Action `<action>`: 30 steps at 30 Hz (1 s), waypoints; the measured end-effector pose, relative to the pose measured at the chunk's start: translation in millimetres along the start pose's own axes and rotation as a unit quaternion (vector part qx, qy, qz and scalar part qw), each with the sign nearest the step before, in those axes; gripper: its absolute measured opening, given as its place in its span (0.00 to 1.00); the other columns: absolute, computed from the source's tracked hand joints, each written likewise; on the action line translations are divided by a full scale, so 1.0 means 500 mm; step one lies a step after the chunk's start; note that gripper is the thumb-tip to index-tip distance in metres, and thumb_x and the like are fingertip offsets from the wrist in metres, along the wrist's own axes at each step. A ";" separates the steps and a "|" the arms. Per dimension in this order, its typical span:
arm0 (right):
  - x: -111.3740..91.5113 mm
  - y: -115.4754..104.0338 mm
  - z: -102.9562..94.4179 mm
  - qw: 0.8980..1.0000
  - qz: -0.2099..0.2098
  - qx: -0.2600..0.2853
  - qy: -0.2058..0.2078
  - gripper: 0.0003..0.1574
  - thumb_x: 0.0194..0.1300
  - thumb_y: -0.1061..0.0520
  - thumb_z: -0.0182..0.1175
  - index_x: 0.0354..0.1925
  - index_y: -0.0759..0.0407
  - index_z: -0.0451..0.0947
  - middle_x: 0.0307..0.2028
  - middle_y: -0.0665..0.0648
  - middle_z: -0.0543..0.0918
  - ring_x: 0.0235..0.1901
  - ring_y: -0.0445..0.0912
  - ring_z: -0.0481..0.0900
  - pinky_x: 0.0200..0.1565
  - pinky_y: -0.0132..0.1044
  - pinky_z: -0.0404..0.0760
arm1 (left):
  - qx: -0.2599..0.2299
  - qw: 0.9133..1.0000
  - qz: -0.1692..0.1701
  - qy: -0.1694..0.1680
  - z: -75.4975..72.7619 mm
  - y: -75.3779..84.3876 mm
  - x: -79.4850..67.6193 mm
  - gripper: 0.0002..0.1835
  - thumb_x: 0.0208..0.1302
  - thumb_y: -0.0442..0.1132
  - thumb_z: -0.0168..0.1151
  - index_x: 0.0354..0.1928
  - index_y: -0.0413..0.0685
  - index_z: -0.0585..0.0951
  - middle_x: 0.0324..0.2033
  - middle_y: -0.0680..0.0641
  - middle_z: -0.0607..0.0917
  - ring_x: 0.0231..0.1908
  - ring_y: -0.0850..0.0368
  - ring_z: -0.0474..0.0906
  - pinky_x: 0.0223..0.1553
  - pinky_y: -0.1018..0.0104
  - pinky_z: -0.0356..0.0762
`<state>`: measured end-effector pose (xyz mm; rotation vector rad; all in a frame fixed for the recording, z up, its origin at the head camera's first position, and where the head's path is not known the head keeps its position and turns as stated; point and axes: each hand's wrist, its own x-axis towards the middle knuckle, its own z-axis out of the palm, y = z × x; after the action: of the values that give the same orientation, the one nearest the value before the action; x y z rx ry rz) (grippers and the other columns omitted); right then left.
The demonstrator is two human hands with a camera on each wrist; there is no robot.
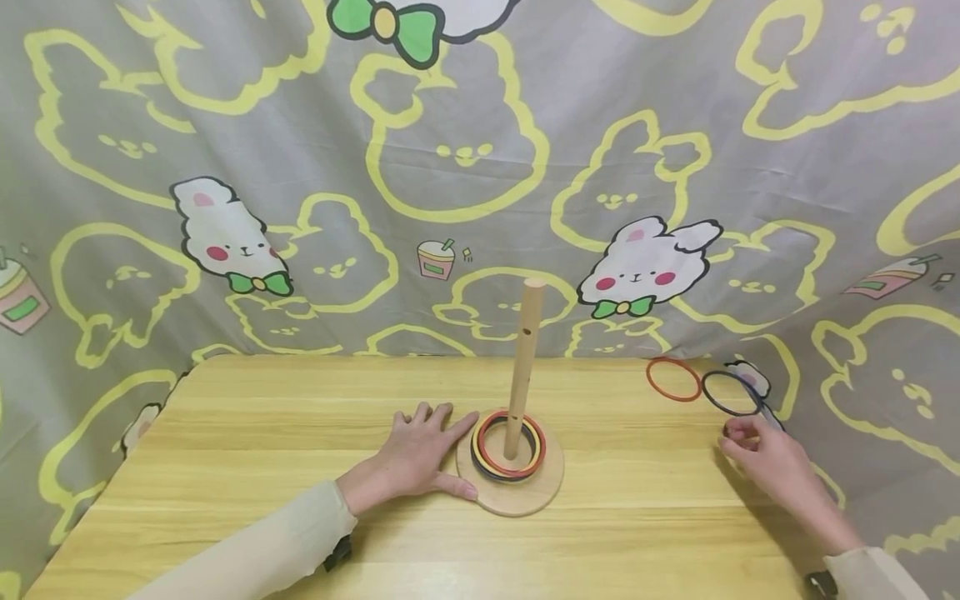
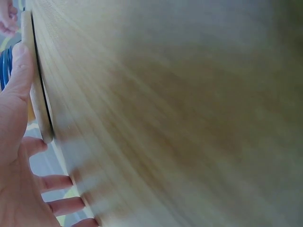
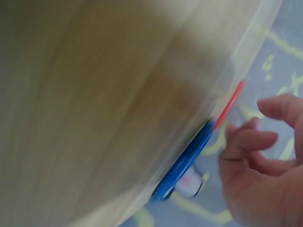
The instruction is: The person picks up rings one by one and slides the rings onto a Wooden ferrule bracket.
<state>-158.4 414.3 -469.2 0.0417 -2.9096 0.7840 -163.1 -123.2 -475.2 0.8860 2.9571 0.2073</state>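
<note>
A round wooden base (image 1: 517, 500) carries an upright wooden post (image 1: 527, 350). Around the foot of the post lie stacked rings, with a red ring (image 1: 542, 454) on top and yellow and dark ones below. My left hand (image 1: 408, 457) rests with spread fingers at the base's left side, its thumb (image 2: 21, 66) touching the base. On the table at the far right lie a red ring (image 1: 651, 379) and a dark blue ring (image 3: 184, 158). Just in front of the blue ring hovers my right hand (image 1: 768, 458), fingers loosely bent, with a gap between thumb and fingers (image 3: 253, 139).
The wooden table (image 1: 262, 433) meets a patterned grey curtain (image 1: 465, 250) along its back and sides. Both loose rings lie close to the table's back right corner, near the curtain. The post rises well above the rings.
</note>
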 end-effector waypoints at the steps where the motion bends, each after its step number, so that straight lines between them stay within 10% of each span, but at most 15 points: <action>1: 0.003 0.013 -0.007 1.000 0.007 -0.007 -0.018 0.26 0.76 0.51 0.68 0.56 0.73 0.79 0.46 0.66 0.87 0.45 0.61 0.87 0.45 0.46 0.81 | -0.001 1.000 0.000 0.000 0.000 0.000 0.000 0.64 0.51 0.85 0.67 0.85 0.57 0.67 0.72 0.34 0.72 0.60 0.36 0.72 0.48 0.33 0.73; 5: 0.009 0.046 -0.026 0.997 0.012 -0.033 -0.066 0.28 0.72 0.53 0.70 0.54 0.78 0.79 0.44 0.71 0.87 0.48 0.69 0.84 0.49 0.61 0.79 | -0.004 1.000 0.003 0.000 -0.001 0.001 0.001 0.64 0.51 0.85 0.67 0.85 0.57 0.67 0.72 0.33 0.72 0.60 0.35 0.72 0.48 0.33 0.73; 16: -0.006 -0.014 -0.028 0.987 0.014 -0.082 -0.137 0.23 0.66 0.55 0.68 0.52 0.71 0.83 0.39 0.55 0.88 0.39 0.51 0.83 0.41 0.50 0.80 | -0.001 1.000 0.004 -0.001 -0.003 0.000 0.001 0.64 0.51 0.85 0.67 0.85 0.57 0.67 0.72 0.33 0.72 0.61 0.35 0.72 0.49 0.30 0.73; 30: -0.069 -0.181 -0.012 0.995 -0.083 -0.040 -0.045 0.15 0.61 0.63 0.67 0.48 0.61 0.88 0.30 0.42 0.79 0.29 0.35 0.73 0.32 0.36 0.74 | -0.002 1.000 0.001 -0.004 -0.005 0.000 -0.002 0.64 0.52 0.85 0.67 0.85 0.57 0.67 0.72 0.34 0.72 0.60 0.35 0.72 0.49 0.31 0.73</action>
<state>-118.3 338.8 -423.6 0.3153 -2.9695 0.6548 -162.5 -123.9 -472.8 0.8880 2.9467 0.2090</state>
